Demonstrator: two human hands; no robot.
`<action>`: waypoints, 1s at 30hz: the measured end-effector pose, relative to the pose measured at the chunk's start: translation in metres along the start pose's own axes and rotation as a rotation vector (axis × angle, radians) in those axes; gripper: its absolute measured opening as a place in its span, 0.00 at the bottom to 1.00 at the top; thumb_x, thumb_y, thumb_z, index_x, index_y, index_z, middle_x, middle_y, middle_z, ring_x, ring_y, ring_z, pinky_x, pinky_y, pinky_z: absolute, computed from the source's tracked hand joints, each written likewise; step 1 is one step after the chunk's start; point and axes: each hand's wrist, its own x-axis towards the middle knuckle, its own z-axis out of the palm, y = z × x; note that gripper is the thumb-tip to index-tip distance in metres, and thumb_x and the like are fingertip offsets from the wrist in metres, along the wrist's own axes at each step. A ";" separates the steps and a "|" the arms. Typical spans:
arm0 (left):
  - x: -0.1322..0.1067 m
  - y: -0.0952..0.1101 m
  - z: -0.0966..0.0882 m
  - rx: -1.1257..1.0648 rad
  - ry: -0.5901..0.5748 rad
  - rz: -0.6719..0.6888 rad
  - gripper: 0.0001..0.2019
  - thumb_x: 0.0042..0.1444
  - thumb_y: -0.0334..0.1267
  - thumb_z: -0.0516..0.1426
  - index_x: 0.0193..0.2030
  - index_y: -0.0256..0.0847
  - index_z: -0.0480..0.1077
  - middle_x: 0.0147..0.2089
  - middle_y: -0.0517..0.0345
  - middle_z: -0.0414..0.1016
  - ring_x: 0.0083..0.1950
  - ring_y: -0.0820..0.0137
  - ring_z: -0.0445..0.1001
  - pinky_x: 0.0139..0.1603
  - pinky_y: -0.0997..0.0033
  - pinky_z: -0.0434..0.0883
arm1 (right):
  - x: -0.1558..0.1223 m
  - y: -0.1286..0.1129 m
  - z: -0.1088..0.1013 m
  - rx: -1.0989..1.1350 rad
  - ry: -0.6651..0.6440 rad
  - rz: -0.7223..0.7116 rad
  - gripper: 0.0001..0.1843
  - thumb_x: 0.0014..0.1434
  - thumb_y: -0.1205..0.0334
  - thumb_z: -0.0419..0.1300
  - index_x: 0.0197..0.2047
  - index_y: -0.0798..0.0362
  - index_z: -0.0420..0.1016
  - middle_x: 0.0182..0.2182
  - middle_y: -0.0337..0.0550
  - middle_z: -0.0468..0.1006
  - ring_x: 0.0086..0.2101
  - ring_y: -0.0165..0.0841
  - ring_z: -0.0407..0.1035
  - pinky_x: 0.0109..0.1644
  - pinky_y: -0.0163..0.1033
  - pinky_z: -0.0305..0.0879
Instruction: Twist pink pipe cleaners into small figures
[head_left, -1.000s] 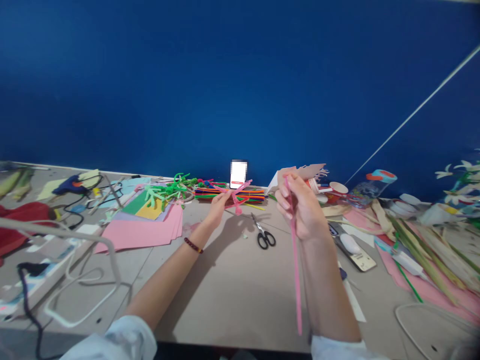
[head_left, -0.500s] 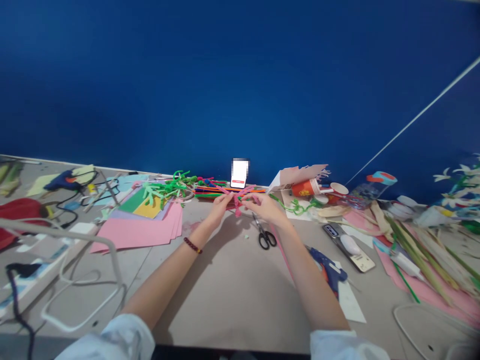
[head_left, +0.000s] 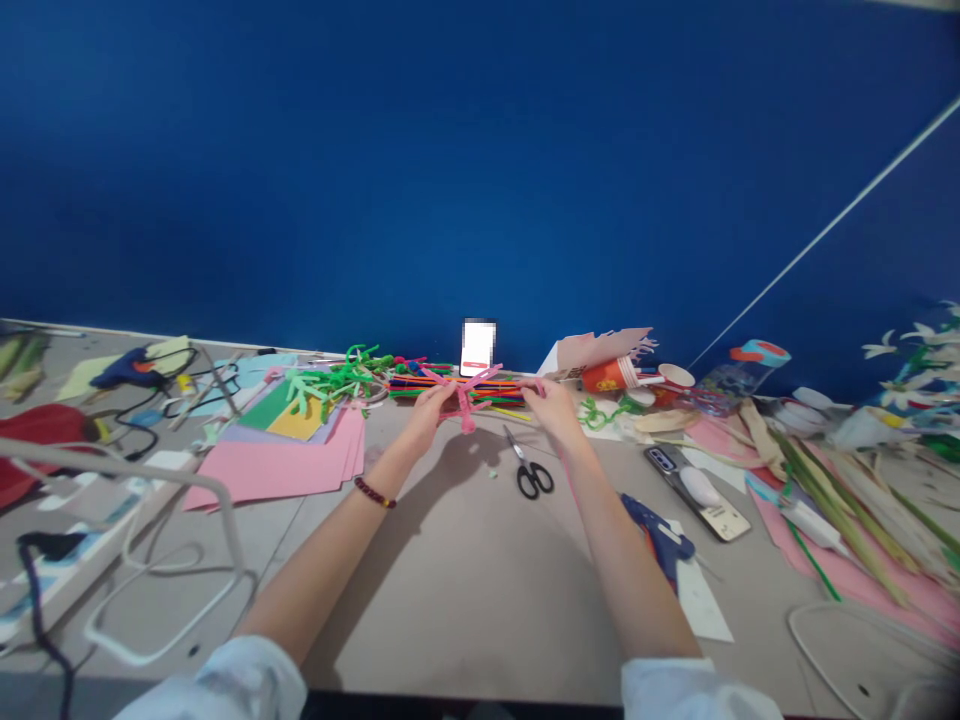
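Note:
A pink pipe-cleaner figure (head_left: 466, 402) with several arms spreading outward is pinched in my left hand (head_left: 429, 412), above the table. My right hand (head_left: 553, 408) is apart from it, to the right. Its fingers are closed, with a bit of pink pipe cleaner (head_left: 535, 384) showing at the tips. Behind both hands lies a bundle of coloured pipe cleaners (head_left: 411, 385). Black-handled scissors (head_left: 531, 474) rest on the table below my right hand, blades slightly apart.
A phone (head_left: 478, 346) leans upright against the blue wall. Pink paper sheets (head_left: 277, 468) and green pipe-cleaner pieces (head_left: 349, 372) lie left, near a power strip (head_left: 97, 540). On the right are a glue gun (head_left: 660, 540), another phone (head_left: 697, 495) and red paper cups (head_left: 607, 375).
My right hand has moved right, away from the pink figure. My left hand has shifted slightly left with the figure, whose spread arms now show more plainly.

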 end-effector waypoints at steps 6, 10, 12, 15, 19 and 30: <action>-0.001 -0.002 -0.006 -0.017 -0.037 -0.090 0.13 0.47 0.46 0.60 0.29 0.36 0.74 0.32 0.48 0.77 0.36 0.64 0.76 0.35 0.66 0.73 | 0.001 0.002 -0.011 -0.197 0.042 -0.160 0.11 0.52 0.62 0.54 0.36 0.52 0.77 0.31 0.43 0.74 0.34 0.35 0.66 0.41 0.39 0.61; -0.003 -0.004 -0.011 0.039 -0.027 -0.123 0.10 0.43 0.41 0.63 0.25 0.35 0.72 0.29 0.52 0.75 0.32 0.68 0.75 0.35 0.69 0.72 | -0.006 -0.014 -0.007 -0.015 -0.027 -0.112 0.12 0.54 0.57 0.52 0.33 0.51 0.74 0.28 0.40 0.73 0.29 0.32 0.64 0.33 0.35 0.60; -0.004 -0.005 -0.011 0.063 -0.015 -0.114 0.10 0.43 0.41 0.63 0.25 0.35 0.71 0.28 0.54 0.75 0.31 0.69 0.75 0.36 0.69 0.72 | -0.010 -0.024 -0.002 0.166 -0.153 -0.001 0.12 0.54 0.56 0.49 0.33 0.51 0.72 0.22 0.36 0.69 0.21 0.27 0.59 0.24 0.32 0.54; -0.007 -0.004 -0.007 0.113 -0.005 -0.039 0.10 0.44 0.42 0.63 0.27 0.36 0.71 0.26 0.56 0.74 0.30 0.69 0.75 0.38 0.66 0.72 | -0.019 -0.037 0.006 0.420 -0.317 0.146 0.08 0.52 0.57 0.50 0.32 0.51 0.65 0.16 0.30 0.63 0.14 0.23 0.47 0.17 0.29 0.41; -0.011 -0.004 0.002 0.172 -0.013 0.110 0.10 0.46 0.42 0.61 0.27 0.37 0.69 0.21 0.59 0.72 0.24 0.69 0.74 0.39 0.62 0.72 | -0.029 -0.048 0.015 0.579 -0.358 0.229 0.07 0.49 0.58 0.55 0.31 0.50 0.60 0.16 0.28 0.63 0.14 0.21 0.48 0.17 0.27 0.39; -0.028 0.006 0.009 0.586 0.092 0.612 0.06 0.50 0.41 0.59 0.32 0.43 0.75 0.34 0.53 0.75 0.39 0.65 0.72 0.43 0.66 0.68 | -0.041 -0.051 0.031 0.533 -0.299 0.134 0.17 0.45 0.54 0.64 0.34 0.50 0.62 0.20 0.31 0.71 0.16 0.22 0.56 0.18 0.28 0.47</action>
